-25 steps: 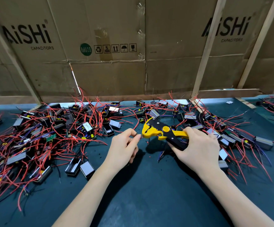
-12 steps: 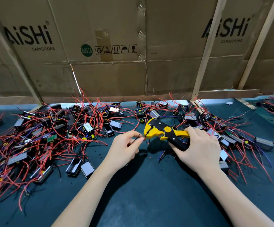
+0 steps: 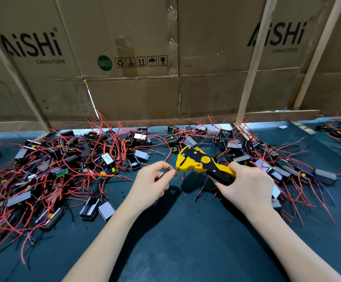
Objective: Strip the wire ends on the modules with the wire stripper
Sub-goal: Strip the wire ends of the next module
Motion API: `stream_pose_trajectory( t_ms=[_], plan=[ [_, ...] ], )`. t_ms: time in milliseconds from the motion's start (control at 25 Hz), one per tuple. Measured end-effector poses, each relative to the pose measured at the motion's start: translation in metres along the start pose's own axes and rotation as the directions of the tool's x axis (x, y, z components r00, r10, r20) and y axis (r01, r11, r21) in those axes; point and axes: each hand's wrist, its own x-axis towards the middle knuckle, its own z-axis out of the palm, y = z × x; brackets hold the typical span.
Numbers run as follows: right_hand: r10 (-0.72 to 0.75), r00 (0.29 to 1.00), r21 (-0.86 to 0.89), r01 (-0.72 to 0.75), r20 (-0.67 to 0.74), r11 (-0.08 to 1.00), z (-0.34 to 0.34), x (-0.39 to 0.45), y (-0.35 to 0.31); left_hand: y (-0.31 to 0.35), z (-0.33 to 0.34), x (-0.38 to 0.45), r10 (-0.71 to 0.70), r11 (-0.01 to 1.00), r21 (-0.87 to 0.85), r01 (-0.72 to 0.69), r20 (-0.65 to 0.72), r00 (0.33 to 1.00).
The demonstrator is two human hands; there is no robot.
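My right hand (image 3: pixel 247 186) grips the handles of the yellow and black wire stripper (image 3: pixel 198 162), whose jaws point left. My left hand (image 3: pixel 151 184) pinches a thin black wire (image 3: pixel 165 170) between thumb and forefinger, just left of the jaws. A short red wire end (image 3: pixel 177 171) shows at the jaw mouth. Small red bits (image 3: pixel 183 178) lie on the mat below it. Whether a module hangs under my left hand is hidden.
Several black and grey modules with red wires lie heaped on the left (image 3: pixel 49 171) and on the right (image 3: pixel 287 169) of the dark green mat (image 3: pixel 175 241). Two modules (image 3: pixel 98 209) lie apart near my left forearm. A cardboard wall (image 3: pixel 165 68) closes the back.
My left hand has drawn slightly back from the stripper jaws, and its fingers now pinch a black wire. The stripper has tilted a little, its head lower.
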Motion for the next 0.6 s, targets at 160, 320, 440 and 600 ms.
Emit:
stream_pose_trajectory(
  t_ms=[160,320,440,600],
  plan=[
    [-0.01,0.999,-0.022,0.01,-0.037,1.0,0.005,-0.002,0.001,0.001,0.001,0.0,-0.029,1.0,-0.012,0.029,0.001,1.0],
    [0.022,0.999,-0.056,-0.025,-0.048,0.998,0.008,-0.001,0.003,0.004,-0.002,0.0,-0.043,0.999,0.009,0.043,0.0,0.999],
    [0.06,0.997,0.006,-0.06,-0.043,0.998,0.006,0.0,0.003,0.007,-0.008,-0.002,0.051,0.981,0.187,-0.055,0.026,0.998],
    [0.137,0.987,0.187,-0.119,-0.087,0.975,-0.005,0.006,0.004,0.012,-0.022,0.0,0.193,0.77,0.62,-0.151,0.0,0.981]
  ],
)
